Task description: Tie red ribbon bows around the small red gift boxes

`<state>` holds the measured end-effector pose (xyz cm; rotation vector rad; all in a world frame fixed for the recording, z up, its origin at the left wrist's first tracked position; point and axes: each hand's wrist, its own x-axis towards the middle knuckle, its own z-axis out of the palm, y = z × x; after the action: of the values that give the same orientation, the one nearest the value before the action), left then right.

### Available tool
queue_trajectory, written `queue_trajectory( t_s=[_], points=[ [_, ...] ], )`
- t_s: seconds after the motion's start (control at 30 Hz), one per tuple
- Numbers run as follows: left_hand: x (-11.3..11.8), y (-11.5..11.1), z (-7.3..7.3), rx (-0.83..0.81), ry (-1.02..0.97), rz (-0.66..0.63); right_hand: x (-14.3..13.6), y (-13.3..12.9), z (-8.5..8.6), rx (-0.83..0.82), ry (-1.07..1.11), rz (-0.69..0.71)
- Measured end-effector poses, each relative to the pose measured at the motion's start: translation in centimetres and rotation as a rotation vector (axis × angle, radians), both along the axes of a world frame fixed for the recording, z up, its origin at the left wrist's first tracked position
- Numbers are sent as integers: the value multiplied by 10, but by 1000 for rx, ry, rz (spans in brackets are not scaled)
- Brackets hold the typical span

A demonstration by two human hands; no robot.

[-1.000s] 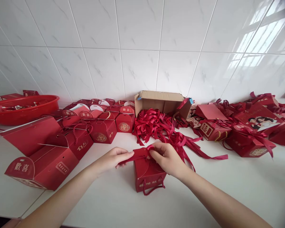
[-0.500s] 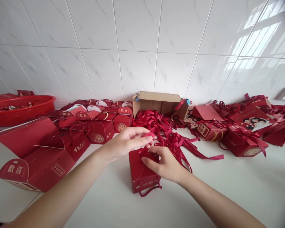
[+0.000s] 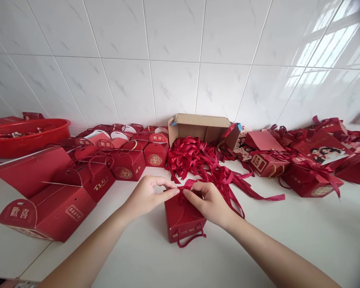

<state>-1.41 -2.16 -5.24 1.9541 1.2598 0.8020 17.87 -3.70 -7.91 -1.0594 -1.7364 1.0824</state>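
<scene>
A red gift box point(image 3: 184, 219) with a twisted rope handle point(image 3: 188, 241) at its near side stands on the white counter in front of me. Just above its lid, both hands pinch a red ribbon point(image 3: 188, 185). My left hand point(image 3: 151, 197) has thumb and forefinger pressed together at the ribbon, over the box's left back edge. Close beside it, my right hand point(image 3: 206, 200) closes on a loop of the same ribbon, its lower fingers curled over the lid. The fingers partly hide how the ribbon is laid. Behind the box lies a heap of loose red ribbons point(image 3: 192, 154).
An open cardboard carton point(image 3: 202, 120) stands against the tiled wall behind the ribbons. Red boxes point(image 3: 129, 165) crowd the left, with a larger open-lidded box point(image 3: 57, 208) nearer and a red basin point(image 3: 27, 142) far left. Ribbon-tied boxes point(image 3: 312, 180) fill the right.
My left hand has come down from above the box to the lid, meeting my right hand at the ribbon. The right hand has barely moved. The view has shifted slightly.
</scene>
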Motion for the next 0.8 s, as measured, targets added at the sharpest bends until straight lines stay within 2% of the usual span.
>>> queue_trajectory(
  t_s=[0.1,0.33,0.5,0.57,0.67,0.8],
  points=[
    [-1,-3,-5,74,-29,-16,-2,-1,-2,2,79,-33],
    [-1,-6,-15,152,-65,-188,-4,0,-7,-40,198,-54],
    [7,-7,-24,233,-102,-78,-6,2,-8,-72,262,-69],
    [7,-8,-27,258,-125,-73,-6,2,-8,-81,286,-68],
    [6,-8,-29,270,-148,-96,-4,1,-7,-54,217,-78],
    [4,-9,-28,259,-118,-71,-1,-5,0,152,0,-123]
  ],
)
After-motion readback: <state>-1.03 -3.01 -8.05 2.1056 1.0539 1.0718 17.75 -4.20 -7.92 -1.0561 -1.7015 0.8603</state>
